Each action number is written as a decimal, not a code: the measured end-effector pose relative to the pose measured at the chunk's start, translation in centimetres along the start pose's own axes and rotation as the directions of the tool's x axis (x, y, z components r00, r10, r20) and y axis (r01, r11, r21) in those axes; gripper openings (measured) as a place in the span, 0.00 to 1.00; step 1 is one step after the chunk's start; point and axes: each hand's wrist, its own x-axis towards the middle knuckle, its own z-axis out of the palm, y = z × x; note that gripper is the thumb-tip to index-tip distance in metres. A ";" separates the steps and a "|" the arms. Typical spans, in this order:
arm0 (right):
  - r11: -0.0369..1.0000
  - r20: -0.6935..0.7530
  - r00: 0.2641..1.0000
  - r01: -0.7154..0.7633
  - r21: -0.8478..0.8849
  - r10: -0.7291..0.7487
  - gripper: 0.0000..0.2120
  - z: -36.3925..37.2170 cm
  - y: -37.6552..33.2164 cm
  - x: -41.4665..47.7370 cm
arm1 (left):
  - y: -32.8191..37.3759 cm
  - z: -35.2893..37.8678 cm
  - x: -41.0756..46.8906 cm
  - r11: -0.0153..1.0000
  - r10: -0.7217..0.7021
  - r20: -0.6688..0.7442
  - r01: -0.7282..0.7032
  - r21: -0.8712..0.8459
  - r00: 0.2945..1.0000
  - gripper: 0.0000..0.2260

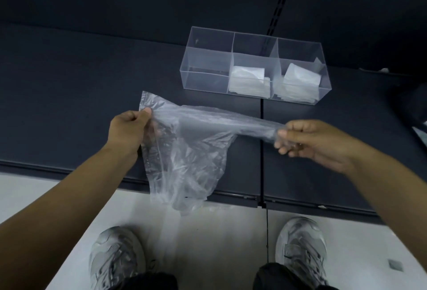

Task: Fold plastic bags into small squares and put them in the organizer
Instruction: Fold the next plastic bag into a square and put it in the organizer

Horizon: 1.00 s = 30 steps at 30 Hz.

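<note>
A clear, crumpled plastic bag [189,151] is stretched in the air between my hands, over the front of the dark shelf [69,95]. My left hand [129,127] pinches its left edge near the top. My right hand [316,139] grips the bunched right end. The bag's loose lower part hangs past the shelf's front edge. Behind it stands a clear three-compartment organizer [208,65]. Folded bags [249,81] lie stacked in the middle compartment, and more folded bags [300,81] fill the right one. The left compartment holds nothing.
The shelf's front edge [231,191] runs across the frame below my hands, with a seam [261,127] dividing two panels. A dark back wall with a slotted rail [280,5] rises behind. My grey shoes [115,259] stand on the pale floor. A dark object [413,104] sits at far right.
</note>
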 end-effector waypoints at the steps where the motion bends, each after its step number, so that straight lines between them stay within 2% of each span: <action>1: 1.000 -0.061 0.998 0.001 0.012 0.000 0.07 -0.8 0.0 0.5 | 0.0 0.1 0.1 1.000 0.001 0.018 -0.001 -0.004 1.000 0.14; 5: 0.993 -0.349 0.933 0.108 0.051 -0.083 0.05 -2.3 -0.1 3.0 | 0.1 0.6 0.1 0.999 0.009 0.074 -0.006 -0.045 0.997 0.13; 9: 0.960 -0.619 0.751 0.278 -0.018 -0.229 0.14 -1.9 -0.1 5.2 | 0.6 1.4 0.3 0.997 -0.042 0.080 0.048 -0.068 0.996 0.12; 11: 0.946 -0.656 0.698 0.313 -0.080 -0.286 0.17 -0.9 0.0 5.5 | 1.1 1.1 0.6 0.983 -0.128 0.073 0.136 -0.122 0.989 0.11; 14: 0.936 -0.606 0.717 0.310 -0.166 -0.344 0.11 1.5 0.8 4.4 | 1.3 -0.4 0.4 0.943 -0.163 0.207 0.214 -0.255 0.965 0.13; 17: 0.919 -0.418 0.821 0.313 -0.239 -0.389 0.05 4.9 2.0 2.1 | 0.5 -2.5 -1.2 0.914 -0.177 0.274 0.261 -0.310 0.945 0.14; 19: 0.884 -0.220 0.885 0.326 -0.337 -0.410 0.10 7.6 2.9 0.5 | -0.4 -3.3 -3.2 0.908 -0.232 0.255 0.302 -0.288 0.939 0.12; 22: 0.792 0.000 0.914 0.350 -0.501 -0.405 0.24 11.1 4.0 -0.8 | -2.0 -3.7 -6.7 0.925 -0.287 0.292 0.343 -0.162 0.912 0.09; 24: 0.713 -0.005 0.895 0.351 -0.607 -0.445 0.28 12.7 4.9 -0.9 | -2.7 -3.5 -9.1 0.934 -0.290 0.373 0.346 -0.091 0.881 0.10; 26: 0.669 -0.077 0.857 0.337 -0.663 -0.509 0.28 13.9 5.5 -1.0 | -3.0 -3.1 -10.6 0.929 -0.298 0.404 0.361 -0.087 0.865 0.11; 30: 0.604 -0.159 0.777 0.325 -0.728 -0.609 0.18 15.8 6.0 -0.4 | -2.9 -1.6 -11.7 0.921 -0.294 0.454 0.376 -0.101 0.841 0.10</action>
